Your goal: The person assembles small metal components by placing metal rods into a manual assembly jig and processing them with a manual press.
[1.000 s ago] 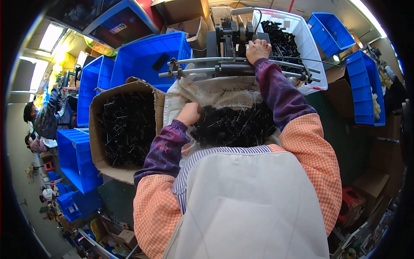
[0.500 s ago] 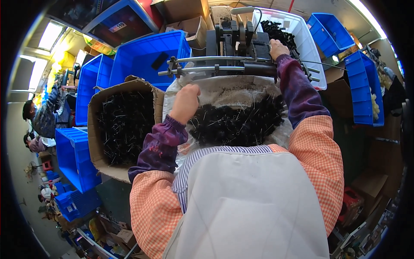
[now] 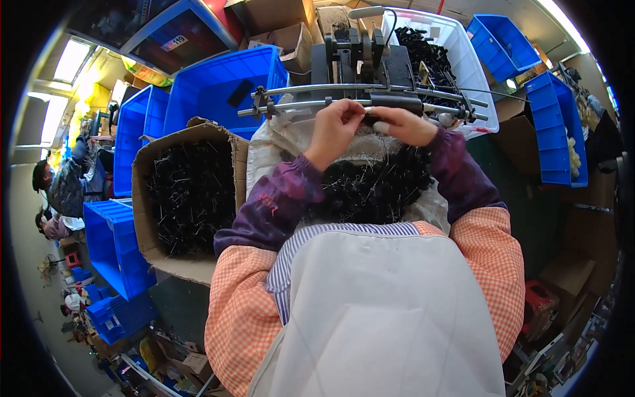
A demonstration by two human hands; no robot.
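Note:
My left hand (image 3: pixel 336 131) and my right hand (image 3: pixel 409 126) meet just in front of the machine's metal rods (image 3: pixel 317 104). A small black bristly piece (image 3: pixel 370 120) sits between their fingertips, mostly covered by them. The left thumb and forefinger pinch together at it, and the right thumb and fingers close on it from the other side. Below my hands, a heap of black bristly pieces with thin wire stems (image 3: pixel 370 188) lies on a whitish cloth (image 3: pixel 264 149) over my lap. Behind the rods stands a dark machine (image 3: pixel 360 59).
On the left, a cardboard box (image 3: pixel 188 268) holds more black pieces. A white bin (image 3: pixel 473 49) with black parts is at the far right. Blue bins (image 3: pixel 225 73) stand on both sides, including one at the right (image 3: pixel 552 132). Other people (image 3: pixel 63 182) are at the far left.
My right hand has come back from the white bin to the front of the rods. My left hand has moved up and right, and the two now meet at a black piece.

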